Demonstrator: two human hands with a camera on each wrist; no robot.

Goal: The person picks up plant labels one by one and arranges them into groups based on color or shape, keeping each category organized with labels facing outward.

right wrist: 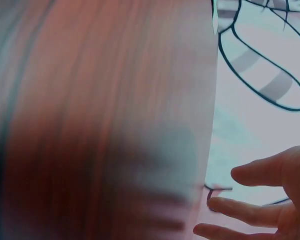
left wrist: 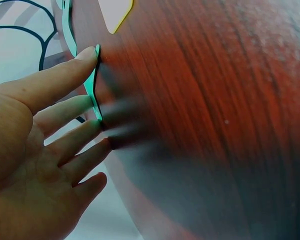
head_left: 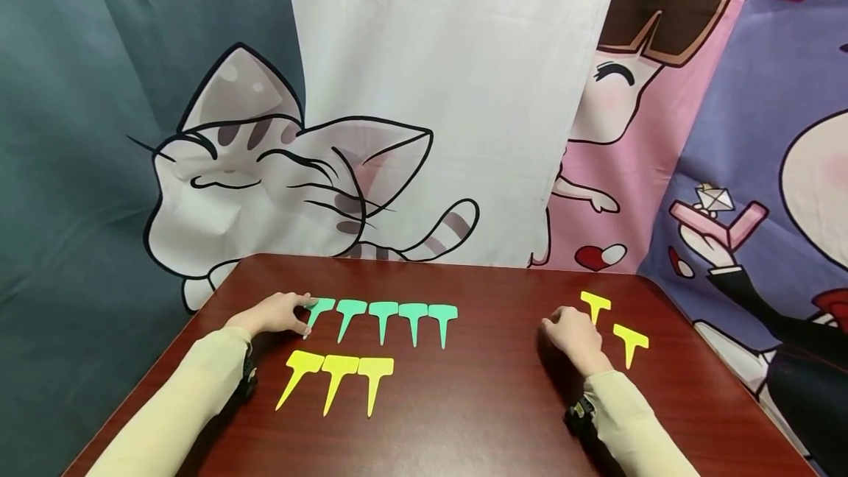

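Observation:
My left hand point(head_left: 281, 313) is at the leftmost green T-shaped plant label point(head_left: 321, 305), in a row of several on the table. In the left wrist view the thumb and fingertips touch this green label point(left wrist: 93, 90) at separate spots, the fingers spread and fairly straight. Below the green row lie three yellow T-shaped plant labels point(head_left: 341, 366), side by side. On the right, my right hand point(head_left: 573, 337) is beside a yellow label point(head_left: 596, 302) and overlaps its stem. Thumb and fingers of the right hand point(right wrist: 260, 210) stand apart, holding nothing, in the right wrist view.
Another yellow label point(head_left: 631, 341) lies to the right of the right hand. The dark red-brown wooden table point(head_left: 477, 403) has its back edge against a hanging cloth point(head_left: 457, 57) printed with a cat and cartoon figures.

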